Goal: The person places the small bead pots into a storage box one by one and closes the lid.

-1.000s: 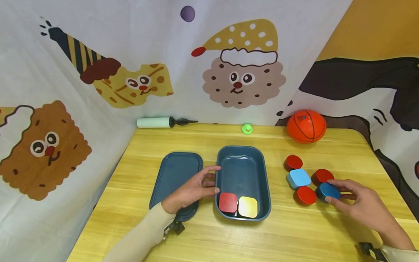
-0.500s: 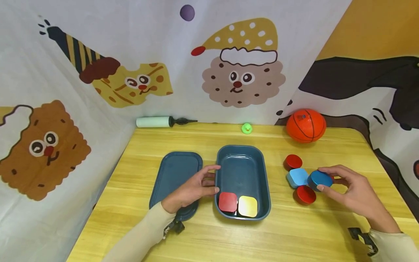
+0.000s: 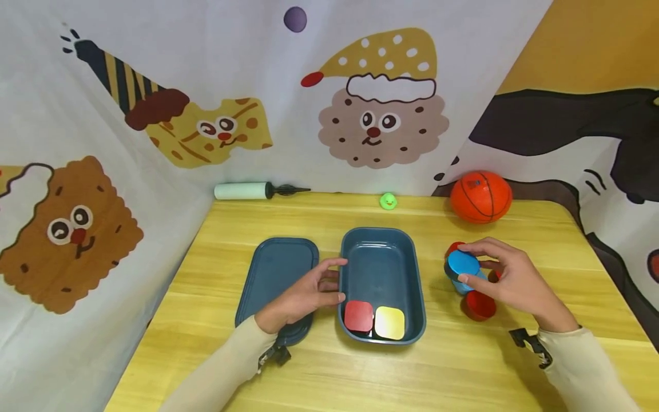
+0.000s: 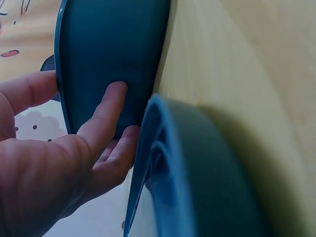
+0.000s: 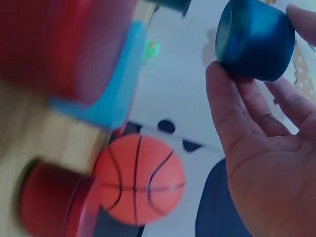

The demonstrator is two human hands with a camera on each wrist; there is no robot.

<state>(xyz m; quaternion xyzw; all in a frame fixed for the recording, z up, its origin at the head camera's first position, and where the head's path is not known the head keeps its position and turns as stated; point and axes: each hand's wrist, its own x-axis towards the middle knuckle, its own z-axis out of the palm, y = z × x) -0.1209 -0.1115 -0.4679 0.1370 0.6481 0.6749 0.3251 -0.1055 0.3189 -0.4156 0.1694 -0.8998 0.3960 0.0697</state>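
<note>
A: Where is the blue cylinder (image 3: 462,264) held?
B: In the right grip (image 3: 509,280), pinched between thumb and fingertips, lifted over the light-blue square block (image 3: 461,289). Left grip (image 3: 309,297) is loosely spread, fingers rested against the left wall of the dark blue box (image 3: 381,272).
A: Main risk?
B: Cylinder could be dropped; smooth-looking wall, held by finger ends only. If carried low, the square block or nearest red cylinder (image 3: 480,307) could be knocked, being packed close. Box could be shoved if its wall is pressed.
A: Room to move?
B: Bare tabletop (image 3: 437,343) is seen between blocks and right rim. Rim could be clipped unless cleared. Far half of box is unoccupied; near end is taken up by red square block (image 3: 358,316) and yellow square block (image 3: 389,323). Left side is crowded by the lid (image 3: 278,266).
</note>
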